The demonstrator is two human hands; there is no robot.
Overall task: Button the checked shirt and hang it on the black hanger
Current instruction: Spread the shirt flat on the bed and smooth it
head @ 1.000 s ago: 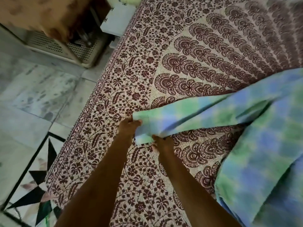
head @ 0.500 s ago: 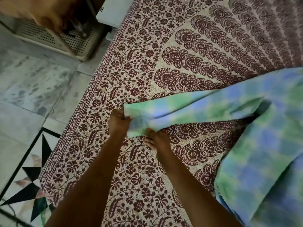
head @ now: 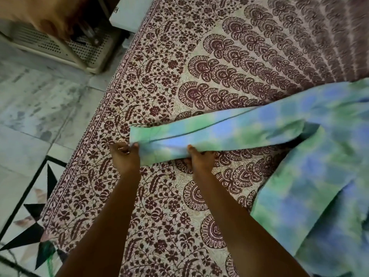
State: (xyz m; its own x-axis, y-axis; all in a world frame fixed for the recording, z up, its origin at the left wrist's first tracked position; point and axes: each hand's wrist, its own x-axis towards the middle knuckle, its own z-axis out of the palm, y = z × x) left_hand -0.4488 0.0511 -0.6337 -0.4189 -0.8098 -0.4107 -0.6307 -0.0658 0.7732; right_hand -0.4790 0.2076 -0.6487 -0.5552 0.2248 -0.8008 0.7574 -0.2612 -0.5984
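Head view, looking down w/ wide-angle bend at edges. Far left: pale marbled floor tiles [head: 34, 100] w/ a black star inlay [head: 30, 236] at lower left. Top left: a cream perforated plastic rack [head: 60, 48], partly hidden under a blurred tan shape, too soft to identify. Just right of rack, a white box-like thing [head: 129, 11] at the bed's edge.

Centre: a bedspread [head: 159, 76] in cream w/ maroon flowers along the border & fan-shaped motifs radiating toward upper right, covering most of the frame.

Two bare forearms reaching up from bottom edge. Left hand [head: 124, 155] curled closed, fingers pinching the cuff end of the sleeve [head: 209, 134] at its lower corner; a glint like a ring on one finger, not certain. Right hand [head: 199, 158] just right of it, closed on the sleeve's lower edge, thumb on top, fingers tucked beneath the cloth. Hands near each other, not touching.

Sleeve stretched flat across the bedspread, running from the hands toward the right & slightly upward, cuff pointing left.

Right: rest of the checked shirt [head: 319, 186], green & blue squares, blurred, lying rumpled on the bedspread & filling the lower right corner. Buttons not discernible.
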